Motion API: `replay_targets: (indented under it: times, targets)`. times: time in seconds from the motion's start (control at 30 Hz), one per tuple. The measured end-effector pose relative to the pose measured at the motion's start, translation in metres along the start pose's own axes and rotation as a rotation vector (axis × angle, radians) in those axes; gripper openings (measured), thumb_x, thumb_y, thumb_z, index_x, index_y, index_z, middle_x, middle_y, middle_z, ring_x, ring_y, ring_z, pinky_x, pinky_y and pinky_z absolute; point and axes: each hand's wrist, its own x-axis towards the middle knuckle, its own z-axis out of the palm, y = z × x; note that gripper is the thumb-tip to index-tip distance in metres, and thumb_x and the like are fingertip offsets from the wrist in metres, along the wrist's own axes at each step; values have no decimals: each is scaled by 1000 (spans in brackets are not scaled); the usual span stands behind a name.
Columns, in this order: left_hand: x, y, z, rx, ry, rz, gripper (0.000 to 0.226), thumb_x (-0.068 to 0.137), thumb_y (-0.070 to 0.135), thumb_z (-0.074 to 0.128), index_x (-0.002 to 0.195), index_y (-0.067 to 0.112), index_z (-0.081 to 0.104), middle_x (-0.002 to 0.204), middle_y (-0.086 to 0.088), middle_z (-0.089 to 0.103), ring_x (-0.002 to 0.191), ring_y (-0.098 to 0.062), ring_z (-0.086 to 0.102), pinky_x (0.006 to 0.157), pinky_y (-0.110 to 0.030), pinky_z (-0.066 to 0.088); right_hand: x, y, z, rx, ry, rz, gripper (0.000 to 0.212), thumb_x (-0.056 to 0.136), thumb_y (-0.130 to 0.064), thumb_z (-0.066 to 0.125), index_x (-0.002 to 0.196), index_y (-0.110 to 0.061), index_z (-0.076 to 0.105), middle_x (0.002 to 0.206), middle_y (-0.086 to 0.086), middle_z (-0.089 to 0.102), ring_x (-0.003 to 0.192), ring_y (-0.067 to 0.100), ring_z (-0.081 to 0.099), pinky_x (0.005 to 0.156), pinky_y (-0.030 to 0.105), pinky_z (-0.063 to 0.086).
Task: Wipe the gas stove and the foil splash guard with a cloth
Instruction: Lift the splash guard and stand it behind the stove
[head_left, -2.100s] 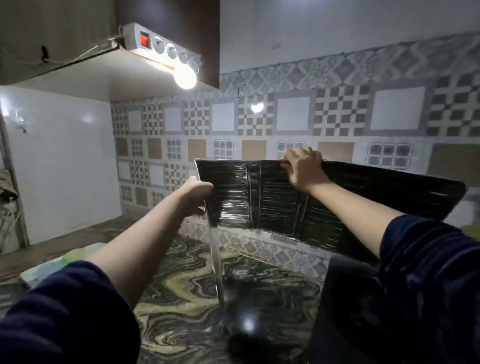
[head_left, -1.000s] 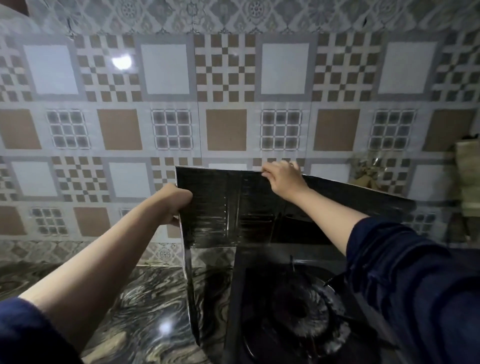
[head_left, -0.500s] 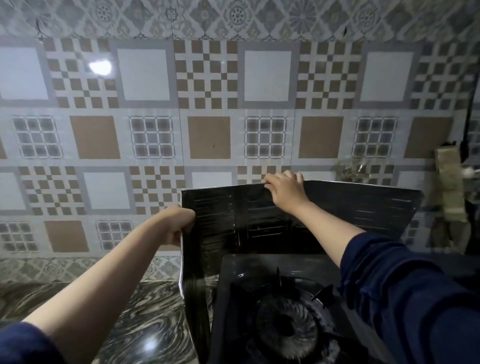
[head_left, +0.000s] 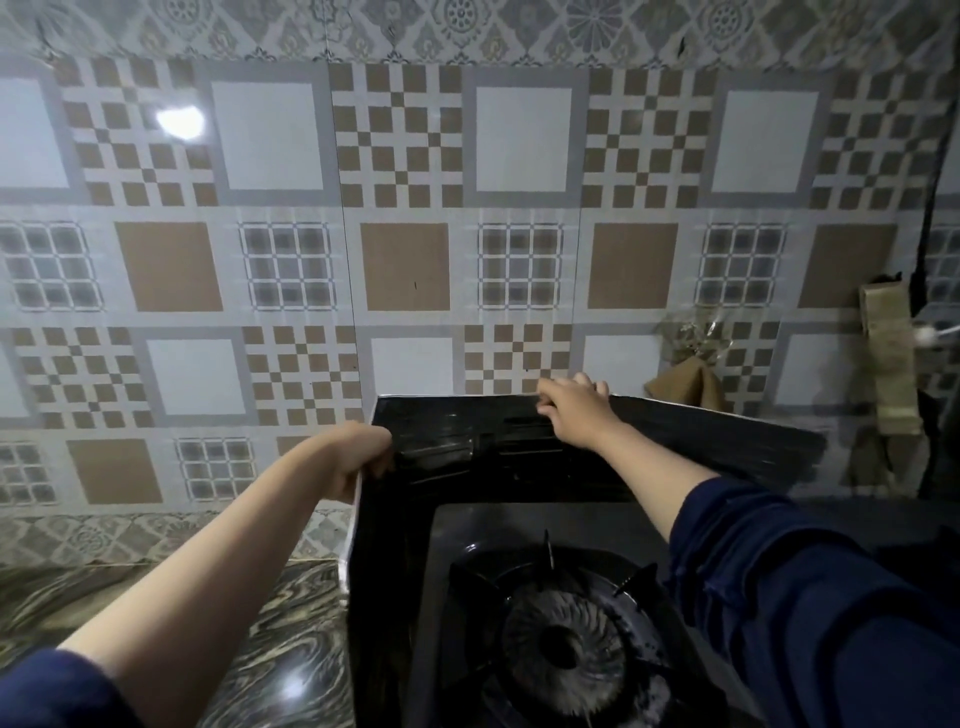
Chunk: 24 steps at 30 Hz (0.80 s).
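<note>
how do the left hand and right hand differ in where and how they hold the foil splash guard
The left hand grips the foil splash guard at its left corner fold; the right hand holds the top edge of the back panel. The left hand sits lower and nearer, the right hand higher, by the tiled wall. Both curl over the guard's edge.

Home kitchen: gas stove (head_left: 561, 649), tiled wall (head_left: 405, 208).

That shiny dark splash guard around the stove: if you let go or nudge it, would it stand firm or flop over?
The foil splash guard is probably light and bendy: it looks like a thin folded sheet. Both the left hand and the right hand hold its top edge, which hints it may tip easily. Its glossy panels probably feel slippery, and a push near the gas stove might crease it.
</note>
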Motion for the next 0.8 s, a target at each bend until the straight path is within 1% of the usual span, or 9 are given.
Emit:
replay_targets:
  times: [0.07, 0.13, 0.2, 0.3, 0.43, 0.53, 0.67, 0.73, 0.8]
  targets:
    - [3, 5, 2, 5, 3, 17, 17, 78, -7, 34, 71, 2, 46, 68, -14, 45, 55, -27, 49, 48, -30, 47, 1, 8, 2, -2, 22, 3, 5, 95, -19, 42, 94, -23, 46, 113, 2, 58, 110, 28, 43, 96, 46, 28]
    - [8, 9, 1, -16, 6, 36, 18, 79, -6, 34, 68, 3, 46, 67, -13, 45, 55, -27, 49, 52, -33, 48, 10, 7, -3, 9, 9, -11, 11, 95, -15, 41, 92, -25, 42, 111, 4, 57, 108, 28, 43, 95, 45, 28]
    - [9, 11, 3, -31, 4, 39, 19, 79, -5, 33, 68, 4, 46, 65, -12, 45, 55, -27, 49, 55, -34, 48, 18, 6, -4, 2, 6, -18, 20, 92, -7, 40, 89, -27, 40, 109, 5, 56, 104, 28, 42, 91, 42, 28]
    - [11, 13, 5, -31, 8, 53, 19, 81, -4, 34, 69, 4, 46, 64, -11, 45, 53, -26, 48, 51, -31, 48, 22, 11, 0, -23, 49, 0, 25, 88, 1, 41, 93, -24, 44, 109, 7, 56, 100, 27, 41, 84, 38, 25]
    - [16, 20, 5, -35, 6, 85, 22, 84, -4, 35, 66, 4, 46, 61, -10, 45, 49, -24, 47, 42, -26, 44, 28, 20, -8, -103, 50, 18, 21, 87, -2, 41, 99, -18, 46, 107, 12, 55, 103, 32, 42, 90, 41, 28]
    - [22, 22, 9, -74, -31, 103, 18, 87, 0, 37, 77, 1, 53, 71, -15, 52, 64, -29, 56, 59, -36, 52, 30, 26, -14, -134, 31, -6, 24, 82, 2, 42, 97, -16, 46, 106, 13, 53, 105, 34, 41, 94, 42, 29]
    - [28, 30, 16, -105, -58, 86, 15, 88, 5, 43, 93, -1, 56, 91, -21, 57, 87, -36, 60, 85, -46, 53, 34, 35, -35, -135, 72, -7, 27, 74, 5, 42, 88, -17, 41, 102, 12, 48, 103, 32, 39, 94, 42, 29]
    - [31, 35, 18, -97, -56, 69, 13, 85, 5, 42, 86, 1, 54, 88, -20, 55, 85, -36, 58, 87, -48, 52, 36, 39, -44, -138, 76, -15, 25, 74, 5, 40, 86, -17, 40, 100, 13, 48, 102, 31, 38, 94, 42, 29]
    - [33, 39, 23, -66, -57, 43, 13, 84, 5, 40, 77, 4, 51, 80, -17, 52, 77, -32, 56, 79, -43, 54, 34, 42, -43, -120, 55, -9, 25, 73, 5, 40, 85, -17, 39, 103, 14, 48, 104, 32, 38, 94, 42, 30]
